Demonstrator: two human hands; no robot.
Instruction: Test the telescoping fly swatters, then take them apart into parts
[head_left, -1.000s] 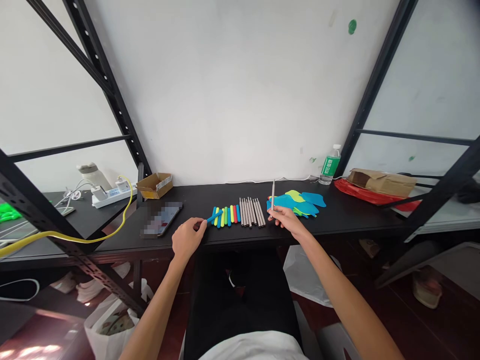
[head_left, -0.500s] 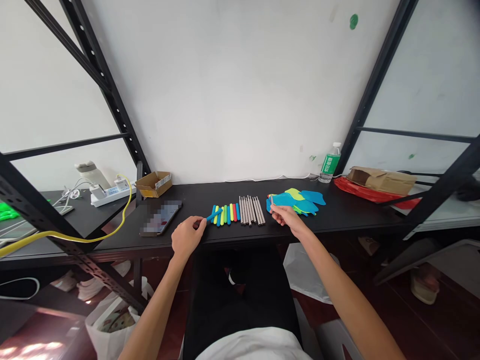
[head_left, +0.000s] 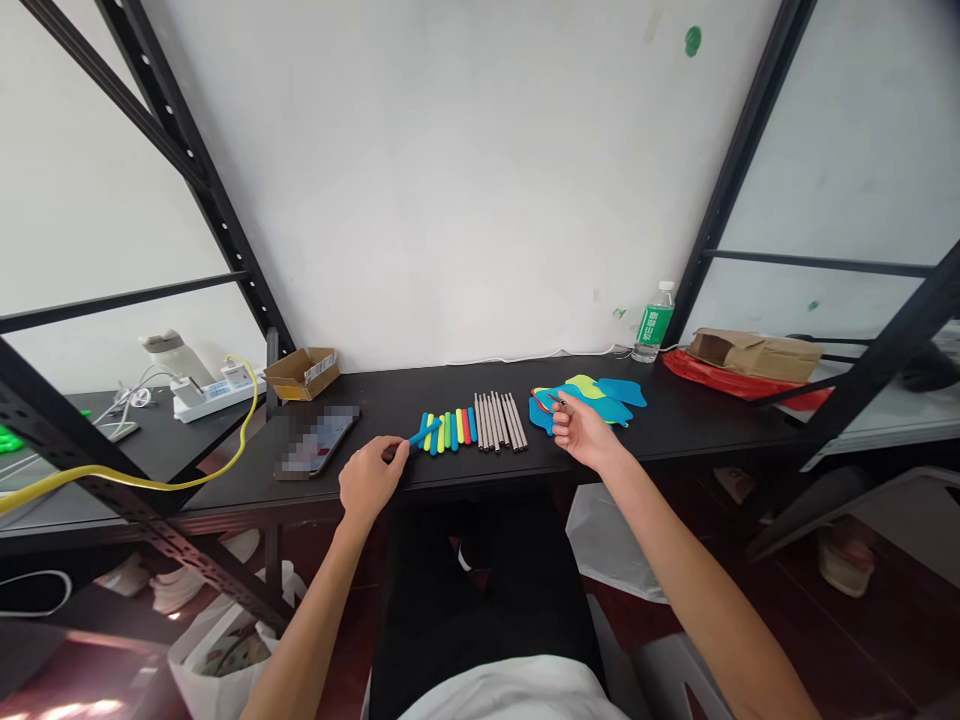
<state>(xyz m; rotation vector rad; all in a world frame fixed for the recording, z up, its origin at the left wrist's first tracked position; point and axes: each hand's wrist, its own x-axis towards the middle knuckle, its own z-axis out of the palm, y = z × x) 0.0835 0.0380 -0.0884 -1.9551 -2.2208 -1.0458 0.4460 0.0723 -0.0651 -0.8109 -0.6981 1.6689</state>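
Right hand dropped onto the blue cutouts right of the coloured stick row, fingers pressed together on something hidden; left hand fingers pinch a blue stick above that row, which a slip could scatter.

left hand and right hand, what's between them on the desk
Head view: a row of coloured sticks, then a row of grey rods, lie on the desk between the left hand and right hand.

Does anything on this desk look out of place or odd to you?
The blue and green cut shapes stand out: they overlap in a loose pile by the right hand, while the colored sticks and metal rods lie in neat parallel rows.
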